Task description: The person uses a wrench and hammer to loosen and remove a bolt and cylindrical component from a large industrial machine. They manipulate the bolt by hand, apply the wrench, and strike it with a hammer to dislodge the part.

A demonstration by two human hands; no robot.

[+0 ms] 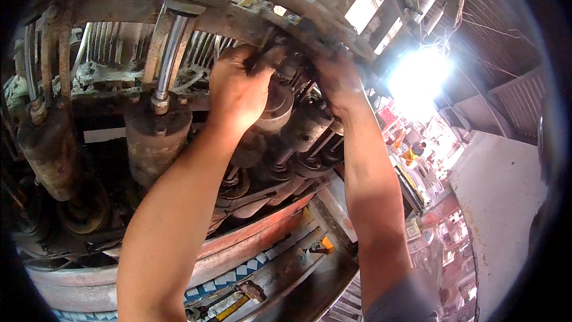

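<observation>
Both my arms reach up to a large, grimy machine. My left hand [241, 83] is closed at a dark metal fitting [291, 67] under the upper frame beam [128, 3], its thumb pointing toward the fitting. On the fitting's other side, my right hand [339, 80] has its fingers curled up beneath the beam. Shadow and grime hide both sets of fingertips, so what they grip cannot be made out. Just below the hands sit a round metal cylinder [277, 107] and another greasy cylinder [307, 125] with rods under it.
Left of my arms hang more cylinders [158, 149] with a shiny rod [171, 53]. A curved red-and-grey rim [256, 232] runs below. Lower down lies a yellow-handled tool [232, 308]. A bright light [420, 77] glares at right; a person in yellow [412, 152] is far off.
</observation>
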